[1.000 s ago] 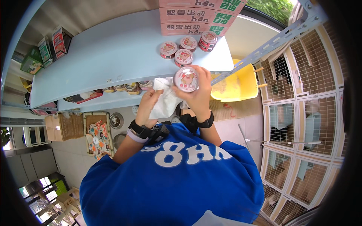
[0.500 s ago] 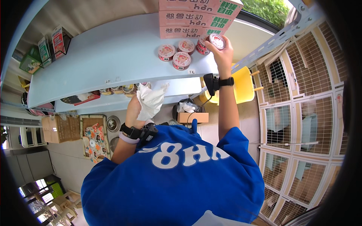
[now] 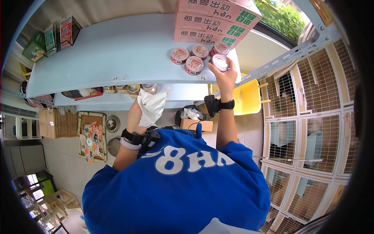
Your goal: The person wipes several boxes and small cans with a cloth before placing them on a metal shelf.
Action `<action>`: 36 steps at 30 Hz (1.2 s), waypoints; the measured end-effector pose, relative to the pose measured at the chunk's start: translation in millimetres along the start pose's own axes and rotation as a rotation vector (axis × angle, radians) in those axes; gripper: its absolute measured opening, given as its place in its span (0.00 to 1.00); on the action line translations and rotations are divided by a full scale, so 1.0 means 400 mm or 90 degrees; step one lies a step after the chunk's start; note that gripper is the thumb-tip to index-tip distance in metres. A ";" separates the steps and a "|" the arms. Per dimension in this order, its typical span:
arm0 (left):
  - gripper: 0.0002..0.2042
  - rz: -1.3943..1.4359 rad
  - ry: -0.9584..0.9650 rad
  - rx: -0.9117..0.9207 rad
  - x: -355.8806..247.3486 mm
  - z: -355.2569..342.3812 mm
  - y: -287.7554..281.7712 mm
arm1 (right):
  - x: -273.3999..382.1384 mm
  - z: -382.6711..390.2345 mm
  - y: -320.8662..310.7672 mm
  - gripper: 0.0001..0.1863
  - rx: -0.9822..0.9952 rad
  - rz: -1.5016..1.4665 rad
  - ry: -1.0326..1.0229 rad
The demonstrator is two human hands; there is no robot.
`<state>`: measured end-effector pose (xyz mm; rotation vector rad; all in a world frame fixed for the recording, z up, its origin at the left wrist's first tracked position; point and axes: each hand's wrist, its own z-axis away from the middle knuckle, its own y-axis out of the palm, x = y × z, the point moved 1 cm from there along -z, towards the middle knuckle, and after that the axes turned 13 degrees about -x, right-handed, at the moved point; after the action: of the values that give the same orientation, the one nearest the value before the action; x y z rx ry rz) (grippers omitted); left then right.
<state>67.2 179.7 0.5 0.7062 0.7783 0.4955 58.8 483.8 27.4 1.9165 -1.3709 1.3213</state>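
Note:
My right hand grips a small round tin can near the front right corner of the light blue shelf. The can's shiny end faces up. Beside it on the shelf stand several similar pink-labelled cans, close together in front of the stacked boxes. My left hand is closed round a crumpled white paper tissue, held low in front of the shelf edge. The tissue hides most of its fingers.
Pink cardboard boxes are stacked at the back right. A wire rack with packets stands at the far left. Jars line the lower shelf. A yellow chair and wire cages are to the right. Metal bowls lie on the floor.
My right hand has brought its can down and nearer, away from the boxes and toward the shelf's front edge. The left hand still holds the tissue. The view has shifted slightly.

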 end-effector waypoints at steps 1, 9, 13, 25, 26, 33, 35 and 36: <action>0.16 0.000 -0.001 -0.003 0.002 -0.003 -0.004 | 0.004 0.013 0.009 0.34 0.026 -0.024 -0.015; 0.16 0.027 -0.048 -0.016 0.022 -0.007 0.013 | 0.030 0.079 0.108 0.35 0.065 0.027 -0.141; 0.16 0.036 -0.056 -0.011 0.017 0.000 0.003 | 0.021 0.087 0.128 0.35 0.061 0.038 -0.182; 0.16 0.032 -0.044 -0.053 -0.001 0.021 -0.002 | 0.007 0.102 0.135 0.39 0.061 0.070 -0.237; 0.17 0.024 -0.039 -0.055 -0.003 0.025 0.002 | 0.012 0.104 0.134 0.40 0.063 0.074 -0.233; 0.17 0.016 -0.028 -0.055 0.009 0.016 -0.008 | 0.045 0.140 0.152 0.37 0.095 0.047 -0.244; 0.17 0.014 -0.011 -0.028 0.017 -0.009 -0.051 | 0.050 0.151 0.163 0.37 0.104 0.040 -0.251; 0.17 0.013 0.006 -0.002 0.013 -0.009 -0.047 | 0.052 0.158 0.169 0.37 0.114 0.035 -0.258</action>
<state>70.6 171.7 -17.6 0.7094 0.7792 0.5186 27.5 396.7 5.7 2.3828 -1.5423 1.1536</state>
